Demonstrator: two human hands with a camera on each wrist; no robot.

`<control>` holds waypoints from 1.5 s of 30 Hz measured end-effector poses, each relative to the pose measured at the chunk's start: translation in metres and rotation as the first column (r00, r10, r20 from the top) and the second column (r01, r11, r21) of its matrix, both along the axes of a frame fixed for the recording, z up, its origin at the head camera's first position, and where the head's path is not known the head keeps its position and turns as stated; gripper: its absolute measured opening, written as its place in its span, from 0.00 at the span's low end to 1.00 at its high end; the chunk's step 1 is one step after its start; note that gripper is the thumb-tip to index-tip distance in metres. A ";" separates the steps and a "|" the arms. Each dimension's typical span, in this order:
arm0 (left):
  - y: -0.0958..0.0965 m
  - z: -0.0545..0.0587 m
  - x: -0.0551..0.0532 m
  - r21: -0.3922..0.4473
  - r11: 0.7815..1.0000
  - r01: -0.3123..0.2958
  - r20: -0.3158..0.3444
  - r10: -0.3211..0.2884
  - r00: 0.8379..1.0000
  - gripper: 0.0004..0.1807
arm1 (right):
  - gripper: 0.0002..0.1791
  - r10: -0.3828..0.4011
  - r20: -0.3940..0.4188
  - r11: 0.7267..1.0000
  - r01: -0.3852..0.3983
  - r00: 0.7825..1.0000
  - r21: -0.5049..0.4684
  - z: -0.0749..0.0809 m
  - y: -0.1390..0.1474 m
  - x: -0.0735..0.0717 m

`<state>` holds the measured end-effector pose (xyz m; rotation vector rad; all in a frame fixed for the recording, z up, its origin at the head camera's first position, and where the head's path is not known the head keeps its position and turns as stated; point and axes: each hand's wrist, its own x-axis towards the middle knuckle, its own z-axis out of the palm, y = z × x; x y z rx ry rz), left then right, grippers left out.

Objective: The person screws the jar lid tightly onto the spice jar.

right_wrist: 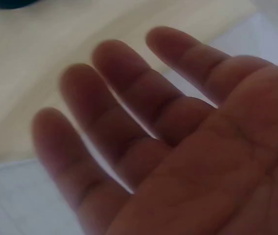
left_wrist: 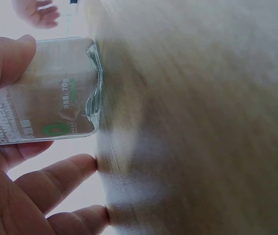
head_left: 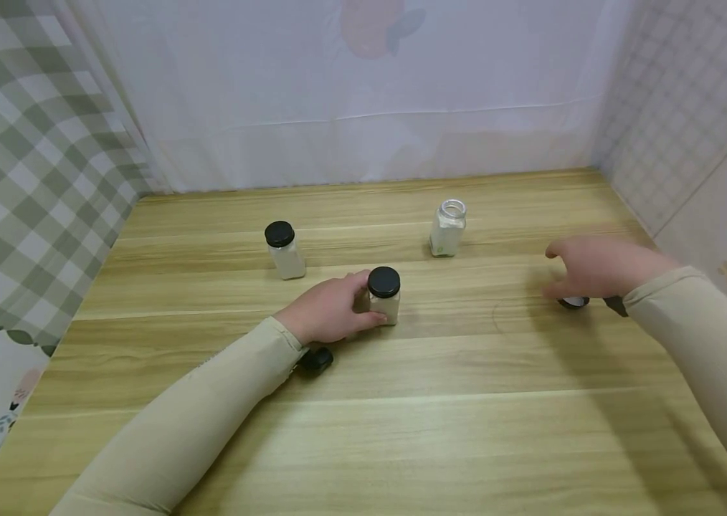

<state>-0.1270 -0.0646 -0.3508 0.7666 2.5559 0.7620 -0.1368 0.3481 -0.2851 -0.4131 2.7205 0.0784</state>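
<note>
My left hand [head_left: 328, 308] holds a small glass spice jar [head_left: 385, 307] with a black lid, upright on the table. In the left wrist view the jar [left_wrist: 56, 98] carries onion powder lettering, with the thumb on one side and a finger on the other. Over at the right, my right hand [head_left: 599, 265] hovers above a loose black lid [head_left: 573, 303] that shows its pale inside. Its fingers [right_wrist: 124, 73] are extended and hold nothing in the right wrist view. A lidless glass jar [head_left: 446, 233] stands between the hands, farther back.
Another black-lidded jar [head_left: 288, 258] stands at the back left. The wooden table [head_left: 441, 444] meets a white cloth wall [head_left: 363, 143] behind, a green checked cloth [head_left: 34, 129] on the left and a patterned cloth [head_left: 692, 129] on the right.
</note>
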 end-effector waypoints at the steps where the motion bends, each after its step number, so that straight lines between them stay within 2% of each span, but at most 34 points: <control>1: 0.000 0.000 0.000 0.000 1.000 0.000 0.000 0.000 1.000 0.24 | 0.44 -0.012 0.016 1.000 0.012 1.000 0.001 -0.003 0.003 0.002; 4: 0.000 -0.001 -0.001 0.000 1.000 -0.002 0.000 0.002 1.000 0.23 | 0.40 -0.032 0.029 0.999 0.032 0.999 -0.001 -0.010 0.008 0.006; 8: 0.001 -0.002 0.000 -0.002 1.000 -0.008 -0.001 0.008 1.000 0.23 | 0.23 -0.061 0.039 0.998 0.062 0.997 -0.011 -0.018 0.011 0.009; 10: 0.001 -0.002 0.000 -0.002 1.000 -0.009 -0.002 0.009 1.000 0.23 | 0.19 -0.074 0.052 0.997 0.075 0.996 -0.023 -0.021 0.011 0.009; 20: 0.002 -0.003 -0.001 -0.006 1.000 -0.001 -0.006 0.001 1.000 0.24 | 0.10 -0.037 0.032 0.999 0.038 0.999 -0.031 -0.028 0.006 0.004; 25: 0.002 -0.002 -0.002 -0.007 1.000 0.006 0.020 -0.006 1.000 0.24 | 0.09 -0.012 0.021 0.999 0.013 1.000 -0.043 -0.030 0.004 0.002; 30: -0.003 0.003 -0.009 -0.073 0.997 0.040 0.047 -0.036 0.998 0.28 | 0.09 -0.006 0.002 0.999 0.007 1.000 -0.044 -0.030 0.003 0.001; 34: -0.009 0.014 -0.017 -0.139 0.987 0.075 0.094 -0.062 0.994 0.34 | 0.10 -0.002 -0.009 0.999 0.002 1.000 -0.039 -0.030 0.002 0.001; 38: -0.015 0.033 -0.027 -0.215 0.972 0.096 0.128 -0.070 0.989 0.35 | 0.10 -0.003 -0.004 1.000 0.003 1.000 -0.029 -0.029 0.001 0.001; 41: -0.016 0.049 -0.032 -0.261 0.962 0.083 0.094 -0.060 0.994 0.32 | 0.10 0.000 0.002 1.000 0.000 1.000 -0.022 -0.029 0.000 0.000; 45: -0.014 0.067 -0.038 -0.216 0.976 0.013 0.017 -0.010 1.000 0.28 | 0.09 -0.004 0.012 1.000 0.004 1.000 -0.027 -0.030 -0.001 -0.002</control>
